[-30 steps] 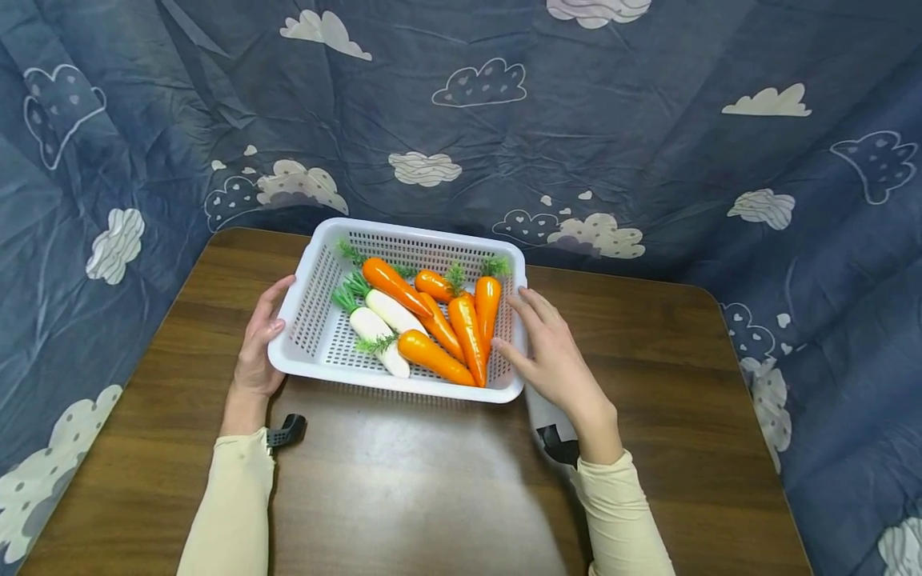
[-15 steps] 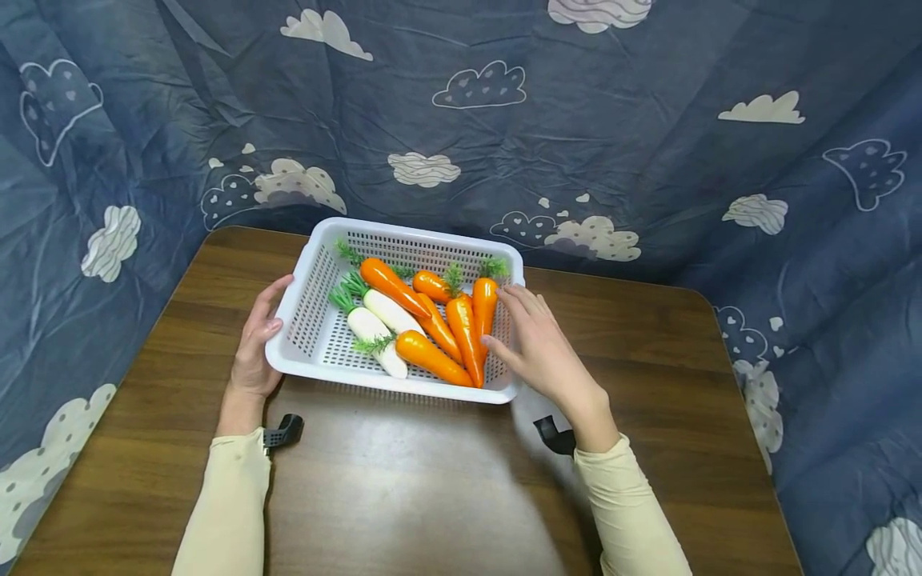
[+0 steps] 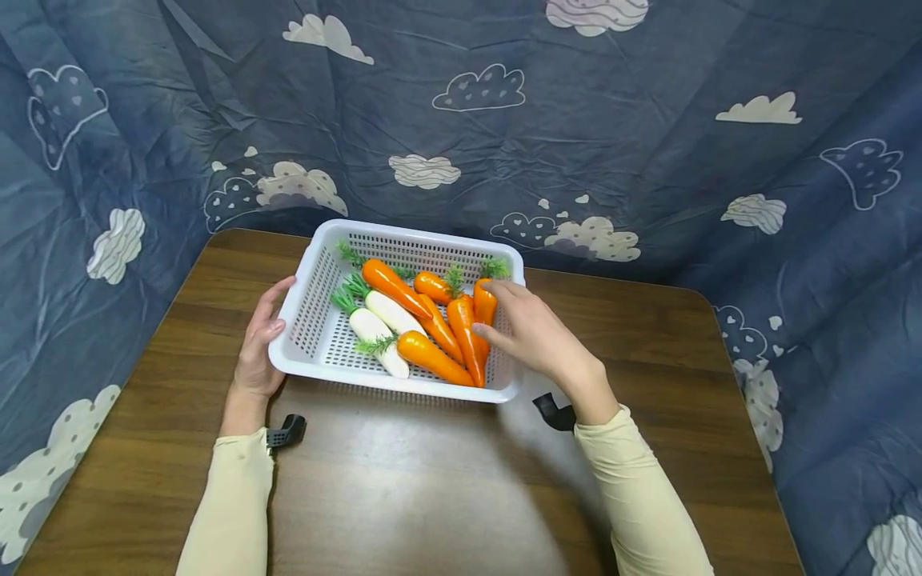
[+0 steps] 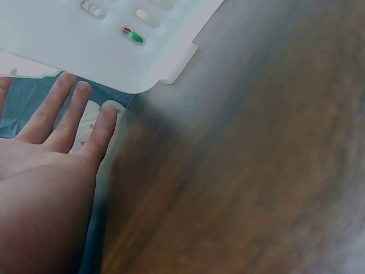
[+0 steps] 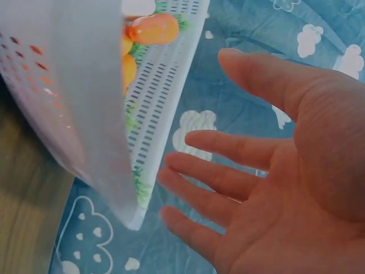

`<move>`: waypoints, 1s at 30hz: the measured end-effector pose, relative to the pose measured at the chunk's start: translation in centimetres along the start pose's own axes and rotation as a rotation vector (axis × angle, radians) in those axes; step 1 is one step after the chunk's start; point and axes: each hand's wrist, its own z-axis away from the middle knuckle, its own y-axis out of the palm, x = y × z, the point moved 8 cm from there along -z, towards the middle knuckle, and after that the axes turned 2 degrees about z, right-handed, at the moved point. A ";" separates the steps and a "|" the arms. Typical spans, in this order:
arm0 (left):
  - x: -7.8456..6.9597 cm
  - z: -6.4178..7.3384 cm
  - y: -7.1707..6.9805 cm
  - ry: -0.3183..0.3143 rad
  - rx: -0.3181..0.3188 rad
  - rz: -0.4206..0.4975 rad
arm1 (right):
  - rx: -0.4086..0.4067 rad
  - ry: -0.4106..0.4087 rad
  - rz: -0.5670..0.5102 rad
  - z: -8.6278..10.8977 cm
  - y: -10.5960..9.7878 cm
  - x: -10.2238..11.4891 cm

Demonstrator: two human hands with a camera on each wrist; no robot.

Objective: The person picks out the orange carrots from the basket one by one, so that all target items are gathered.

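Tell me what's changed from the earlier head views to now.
The right hand has moved left and slightly forward, from the right rim of the basket to the rightmost carrot. Nothing was visibly gripped or let go. The left hand stays at the left end; the white radishes lie unmoved.

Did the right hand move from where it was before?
Yes. The right hand moved left, farther in over the basket, which stayed put on the table.

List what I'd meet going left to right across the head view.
Left grip, white basket's left rim, nearer white radish, orange carrot whose leaves lie across that radish, right grip.
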 end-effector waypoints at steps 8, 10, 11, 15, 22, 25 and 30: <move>0.5 0.0 -0.1 -0.012 -0.015 0.000 | 0.053 0.047 -0.030 -2.1 -0.2 0.1; 0.5 0.0 -0.2 -0.015 -0.015 -0.001 | 0.067 0.055 -0.030 -2.6 0.0 0.1; 0.5 0.0 -0.2 -0.015 -0.016 0.000 | 0.072 0.052 -0.026 -2.8 0.0 0.1; 0.3 0.1 0.0 -0.011 -0.022 0.005 | 0.094 0.052 -0.020 -3.8 0.4 0.3; 0.0 0.1 -0.1 -0.005 -0.024 0.003 | 0.148 0.078 -0.026 -5.5 1.6 0.7; -0.1 0.1 -0.2 -0.004 -0.030 0.004 | 0.176 0.093 -0.018 -6.2 2.4 0.8; 0.0 0.0 0.2 -0.011 -0.011 0.006 | 0.205 0.155 0.002 -6.7 3.6 0.4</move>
